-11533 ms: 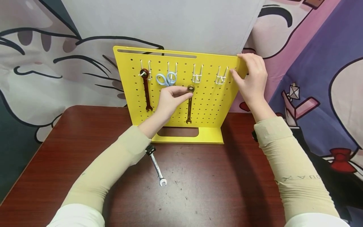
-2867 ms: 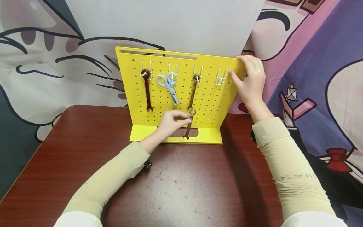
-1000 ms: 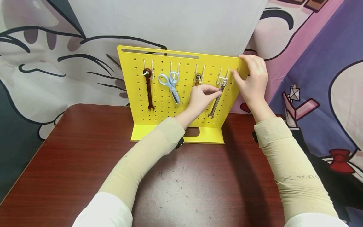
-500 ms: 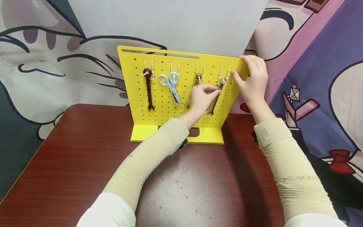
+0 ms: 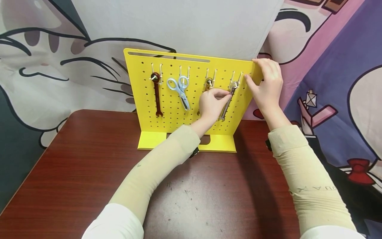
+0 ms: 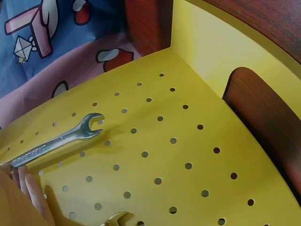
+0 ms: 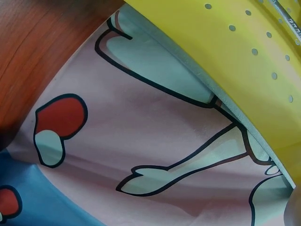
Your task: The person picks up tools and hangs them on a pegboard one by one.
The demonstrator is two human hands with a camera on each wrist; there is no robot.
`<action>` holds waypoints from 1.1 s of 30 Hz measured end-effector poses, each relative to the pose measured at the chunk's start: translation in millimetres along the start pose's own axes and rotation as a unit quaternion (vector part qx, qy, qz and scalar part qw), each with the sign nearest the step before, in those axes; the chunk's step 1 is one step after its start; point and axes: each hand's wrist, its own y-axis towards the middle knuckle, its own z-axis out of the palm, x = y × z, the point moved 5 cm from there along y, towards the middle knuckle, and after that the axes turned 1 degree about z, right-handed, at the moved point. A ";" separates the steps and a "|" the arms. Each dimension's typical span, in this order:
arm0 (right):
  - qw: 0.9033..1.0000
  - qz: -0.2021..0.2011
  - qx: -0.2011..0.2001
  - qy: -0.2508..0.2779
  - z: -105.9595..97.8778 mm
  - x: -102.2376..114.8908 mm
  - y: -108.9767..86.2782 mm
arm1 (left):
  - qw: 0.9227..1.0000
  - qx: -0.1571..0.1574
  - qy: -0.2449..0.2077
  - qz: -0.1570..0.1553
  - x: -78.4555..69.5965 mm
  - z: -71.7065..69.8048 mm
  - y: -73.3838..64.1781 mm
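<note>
My left hand point(image 5: 211, 105) pinches a silver combination wrench point(image 5: 227, 105) just below its ring end, between thumb and fingers. The ring end overlaps the rightmost white hook point(image 5: 232, 79) of a yellow pegboard point(image 5: 191, 125); the open-ended jaw hangs down to the left. In the left wrist view the wrench point(image 6: 56, 142) lies close over the perforated face, above its shadow. My right hand point(image 5: 268, 84) grips the board's upper right edge, thumb toward the front. A brass-coloured wrench point(image 5: 208, 84) hangs on the third hook, partly hidden behind my left hand.
Light-blue scissors point(image 5: 180, 91) hang on the second hook and a dark reddish wrench point(image 5: 157, 96) on the leftmost. The board's foot point(image 5: 222, 142) stands on a brown wooden table point(image 5: 89, 159), close to a printed cloth backdrop point(image 5: 98, 76).
The brass-coloured wrench went from my left hand onto the third hook. The silver wrench came off the table and up to the rightmost hook. My right hand has stayed on the board's edge.
</note>
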 end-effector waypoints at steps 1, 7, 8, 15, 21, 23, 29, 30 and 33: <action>1.000 -0.001 -0.001 0.000 -0.7 0.2 -0.2 | 1.000 0.001 -0.007 0.002 0.2 0.3 -0.8; 1.000 -0.004 -0.004 -0.002 -5.0 -0.6 0.0 | 0.999 0.011 -0.045 0.010 1.5 2.1 -6.6; 1.000 -0.005 -0.004 -0.002 -5.3 -0.9 0.1 | 0.999 0.013 -0.052 0.011 2.0 1.9 -7.7; 1.000 -0.003 -0.003 0.001 -4.1 -1.2 0.2 | 0.996 0.032 -0.077 0.019 8.7 -5.1 -17.0; 1.000 -0.006 0.002 -0.002 -2.9 1.4 0.4 | 0.995 0.058 -0.074 0.036 17.1 -16.3 -25.2; 1.000 -0.009 0.000 -0.003 -3.6 2.0 0.7 | 0.994 0.071 -0.064 0.045 19.1 -20.8 -27.7; 1.000 -0.017 0.000 -0.002 -3.8 3.0 1.7 | 0.991 0.105 -0.018 0.075 24.5 -41.0 -37.1; 1.000 -0.018 0.002 -0.003 -3.6 3.2 1.9 | 0.991 0.109 -0.014 0.081 25.5 -45.1 -38.7; 1.000 -0.020 0.012 -0.007 -3.0 4.0 2.4 | 0.988 0.120 -0.003 0.093 29.9 -57.4 -43.5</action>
